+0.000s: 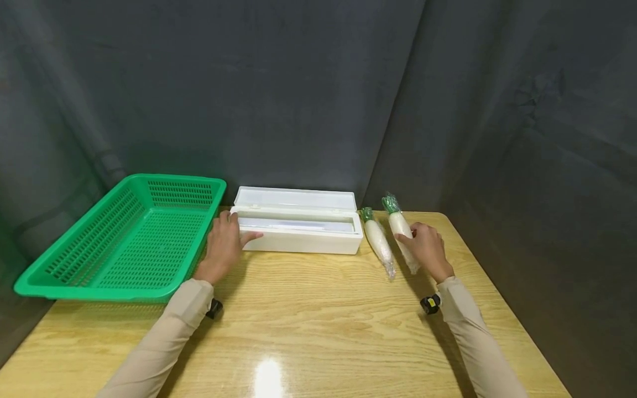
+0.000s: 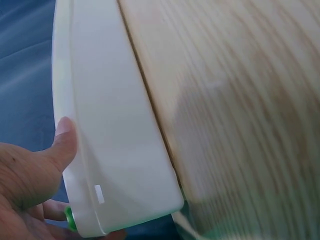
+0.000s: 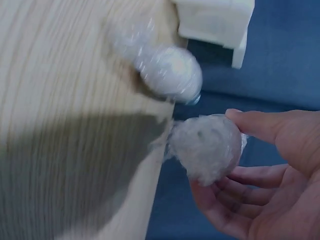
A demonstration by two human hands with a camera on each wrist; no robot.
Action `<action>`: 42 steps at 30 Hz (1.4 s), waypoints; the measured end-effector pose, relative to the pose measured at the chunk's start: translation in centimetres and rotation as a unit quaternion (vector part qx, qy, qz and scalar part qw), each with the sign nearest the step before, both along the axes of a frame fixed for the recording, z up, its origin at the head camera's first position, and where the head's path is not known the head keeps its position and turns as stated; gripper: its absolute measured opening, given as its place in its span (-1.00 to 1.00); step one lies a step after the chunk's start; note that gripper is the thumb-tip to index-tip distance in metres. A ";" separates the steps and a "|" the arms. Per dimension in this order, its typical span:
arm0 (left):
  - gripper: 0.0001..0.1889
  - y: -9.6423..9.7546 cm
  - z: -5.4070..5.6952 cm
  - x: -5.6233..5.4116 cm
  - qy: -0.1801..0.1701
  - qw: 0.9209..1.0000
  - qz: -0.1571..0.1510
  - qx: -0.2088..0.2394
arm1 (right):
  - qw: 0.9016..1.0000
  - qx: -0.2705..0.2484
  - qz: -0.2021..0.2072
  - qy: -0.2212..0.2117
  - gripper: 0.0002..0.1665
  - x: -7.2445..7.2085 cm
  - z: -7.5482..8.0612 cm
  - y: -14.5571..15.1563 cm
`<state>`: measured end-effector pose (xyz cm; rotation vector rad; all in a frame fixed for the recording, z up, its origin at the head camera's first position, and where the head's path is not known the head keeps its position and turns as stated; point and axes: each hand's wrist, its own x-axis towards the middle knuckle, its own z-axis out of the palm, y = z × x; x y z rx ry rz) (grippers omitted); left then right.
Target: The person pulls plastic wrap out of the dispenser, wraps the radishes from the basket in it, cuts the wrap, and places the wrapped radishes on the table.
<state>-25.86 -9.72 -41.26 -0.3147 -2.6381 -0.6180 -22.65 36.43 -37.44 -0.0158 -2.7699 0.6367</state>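
At the back of the desk: we saw two wrapped white radishes lying side by side, just right of a white box.
Held radish: the right-hand radish, white with a green top and clear film round it, lay on the desk with its green end toward the back wall; in the right wrist view its near end sat at the desk's edge, inside our fingers.
Right hand: our right hand was curled round that radish, thumb on one side, fingers underneath.
Second radish: the other radish lay just beside the first, nearer the box, untouched; whether the two touched we could not tell.
White box: the long white box stood open on the desk, its lid tipped up behind it, a pale roll lying inside.
Left hand: our left hand gripped the box's left end, thumb pressed against the front wall and the other fingers bent round the end.
Green basket: a green mesh basket sat left of the box, close to the left hand, its far left corner hanging past the desk's edge.
Desk: the desk was of light wood grain, with dark cloth behind.
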 end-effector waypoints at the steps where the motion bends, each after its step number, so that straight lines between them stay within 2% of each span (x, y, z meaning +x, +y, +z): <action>1: -0.17 0.0 0.1 0.0 -0.001 1.000 0.000 0.000 | 1.000 -0.005 -0.004 -0.009 -0.59 -0.2 -0.1 0.2; 9: -0.18 0.1 0.4 0.2 -0.008 1.000 0.006 0.002 | 0.997 -0.029 -0.017 -0.074 -0.34 -1.4 -1.1 0.6; 16: -0.16 0.3 0.3 0.2 -0.014 1.000 0.014 -0.009 | 0.992 -0.025 -0.016 -0.120 -0.31 -1.7 -1.8 0.3; 21: -0.16 0.4 0.1 0.3 0.004 1.000 0.012 -0.015 | 0.989 -0.036 -0.007 -0.146 -0.31 -1.5 -2.1 0.4; 27: -0.19 0.5 0.3 0.3 0.017 1.000 0.012 -0.015 | 0.990 -0.030 0.004 -0.141 -0.36 -1.4 -2.1 0.4; 33: -0.20 0.5 0.7 0.3 -0.006 1.000 0.013 -0.013 | 0.990 -0.026 0.004 -0.141 -0.50 -1.3 -2.1 0.1; 39: -0.18 0.5 0.8 0.2 -0.032 0.999 0.012 -0.011 | 0.990 -0.024 0.005 -0.142 -0.24 -1.3 -2.1 0.2; 42: -0.21 0.5 0.9 0.1 -0.037 0.999 0.013 -0.012 | 0.993 -0.030 0.004 -0.118 -0.27 -1.4 -2.4 0.2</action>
